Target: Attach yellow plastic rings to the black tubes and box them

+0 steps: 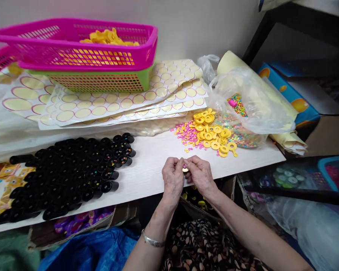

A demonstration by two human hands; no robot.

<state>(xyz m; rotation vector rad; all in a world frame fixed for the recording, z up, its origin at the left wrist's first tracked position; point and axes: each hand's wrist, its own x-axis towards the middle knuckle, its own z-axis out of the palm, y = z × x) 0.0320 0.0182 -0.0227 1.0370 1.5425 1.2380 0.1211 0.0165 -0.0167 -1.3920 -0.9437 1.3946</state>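
At the front edge of the white table, my left hand and my right hand meet with closed, pinching fingers. Between the fingertips shows a small yellow ring-shaped piece with a spot of pink at it; most of it is hidden by the fingers. Just beyond my hands lies a heap of yellow ring-shaped plastic pieces, some with a small tab. Small pink and yellow beads are scattered beside that heap. To the left stand many black cylindrical cups packed together, a few with coloured beads inside.
A pink basket holding yellow pieces is stacked on a green basket, over sheets of round stickers. A clear bag of coloured beads rests at the back right. Below the table edge are a box of purple items and yellow pieces.
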